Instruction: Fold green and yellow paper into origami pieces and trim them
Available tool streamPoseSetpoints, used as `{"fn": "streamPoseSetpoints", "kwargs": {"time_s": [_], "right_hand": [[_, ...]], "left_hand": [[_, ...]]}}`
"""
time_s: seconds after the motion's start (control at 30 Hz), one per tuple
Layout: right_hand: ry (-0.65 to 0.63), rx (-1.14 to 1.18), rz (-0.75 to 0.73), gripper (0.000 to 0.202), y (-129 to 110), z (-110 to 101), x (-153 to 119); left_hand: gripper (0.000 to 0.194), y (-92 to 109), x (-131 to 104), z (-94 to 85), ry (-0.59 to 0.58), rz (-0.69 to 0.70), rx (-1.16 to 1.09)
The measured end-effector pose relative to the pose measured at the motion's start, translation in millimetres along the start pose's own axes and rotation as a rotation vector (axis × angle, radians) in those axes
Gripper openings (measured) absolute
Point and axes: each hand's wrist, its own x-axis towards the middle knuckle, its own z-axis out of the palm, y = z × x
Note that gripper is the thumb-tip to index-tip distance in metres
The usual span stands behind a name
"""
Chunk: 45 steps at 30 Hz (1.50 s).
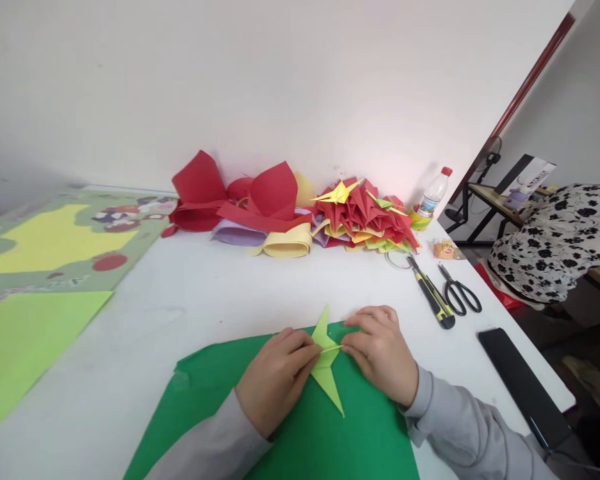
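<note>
A light-green folded paper crane [325, 378] is held over a dark green sheet [205, 393], its two long pointed wings spread to the far and near sides. My left hand [277, 377] pinches its left side between thumb and fingers. From the right, my right hand [383, 353] grips the narrow tip with thumb and forefinger, the other fingers curled loosely. The ends inside the fingers are hidden.
Red folded cranes [365, 207] are heaped by the wall, beside rolled papers [287, 240] and a bottle [433, 193]. A utility knife [433, 293], scissors [457, 290] and a black phone-like slab [523, 387] lie right. Lime paper [35, 347] lies left. Someone in patterned clothing [560, 240] is beyond.
</note>
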Motion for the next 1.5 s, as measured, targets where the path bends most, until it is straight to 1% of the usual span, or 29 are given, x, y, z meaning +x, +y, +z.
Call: {"fn": "streamPoseSetpoints", "kwargs": {"time_s": [0.1,0.17,0.2,0.23,0.3,0.37,0.4,0.43,0.47,0.57,0.63,0.7,0.8,0.87,0.9,1.0,1.07,1.13,1.23,1.33,1.5], "right_hand": [[0.021,0.011,-0.003,0.012,1.9,1.3,0.6],[0.044,0.077,0.0,0.008,2.4,-0.9,0.8],[0.069,0.135,0.022,0.009,2.5,-3.1,1.0],[0.11,0.214,0.062,0.015,2.9,-5.7,1.2],[0.231,0.402,0.206,0.025,4.7,-11.3,2.2],[0.351,0.567,0.387,0.027,7.8,-14.8,3.8],[0.378,0.638,0.463,0.026,9.3,-15.3,4.7],[0.375,0.709,0.524,0.027,10.4,-15.0,5.6],[0.34,0.782,0.568,0.028,10.8,-14.0,6.5],[0.151,0.999,0.621,0.034,8.1,-9.9,8.9],[0.088,1.077,0.643,0.038,6.0,-8.1,9.9],[0.091,1.089,0.679,0.042,7.1,-6.6,10.3],[0.085,0.991,0.731,0.039,13.7,-2.3,9.3],[0.033,0.906,0.71,0.03,16.3,1.8,7.3],[-0.003,0.861,0.668,0.024,15.8,3.8,6.1],[-0.087,0.68,0.445,0.01,8.6,7.7,2.2],[-0.094,0.559,0.317,0.014,2.9,9.3,0.2],[-0.074,0.51,0.267,0.016,0.0,11.2,-0.8],[-0.046,0.559,0.282,0.014,0.3,14.3,-0.9],[-0.029,0.637,0.338,0.014,1.2,15.3,-0.2],[-0.006,0.725,0.445,0.018,-0.7,11.9,-0.2]], "left_hand": [[0.032,-0.1,0.4,2.1,0.0,0.008,0.032],[0.033,-0.7,1.0,1.5,-0.001,0.03,0.075],[0.032,-0.9,1.6,-0.2,0.008,0.038,0.092],[0.031,-1.2,2.4,-2.7,0.03,0.042,0.107],[0.028,-1.3,4.4,-9.8,0.116,0.029,0.134],[0.024,-0.4,6.4,-17.2,0.203,0.012,0.161],[0.023,0.5,7.3,-20.2,0.233,0.008,0.172],[0.022,1.6,8.0,-22.5,0.255,0.009,0.178],[0.022,2.9,8.6,-24.0,0.268,0.012,0.18],[0.023,5.8,8.8,-24.9,0.271,0.025,0.175],[0.023,5.2,7.8,-23.9,0.261,0.021,0.172],[0.023,1.9,6.4,-22.6,0.262,-0.013,0.171],[0.026,-5.7,4.3,-20.0,0.271,-0.095,0.213],[0.028,-9.8,3.0,-17.8,0.251,-0.138,0.271],[0.028,-11.0,2.5,-16.7,0.234,-0.153,0.3],[0.029,-10.4,1.2,-14.3,0.216,-0.184,0.339],[0.029,-7.7,0.7,-13.9,0.233,-0.195,0.338],[0.029,-4.9,0.3,-14.3,0.248,-0.206,0.323],[0.029,-1.8,-0.2,-15.1,0.23,-0.263,0.271],[0.028,0.0,-1.0,-14.9,0.189,-0.331,0.228],[0.024,1.3,-3.3,-10.6,0.145,-0.339,0.177]]}}
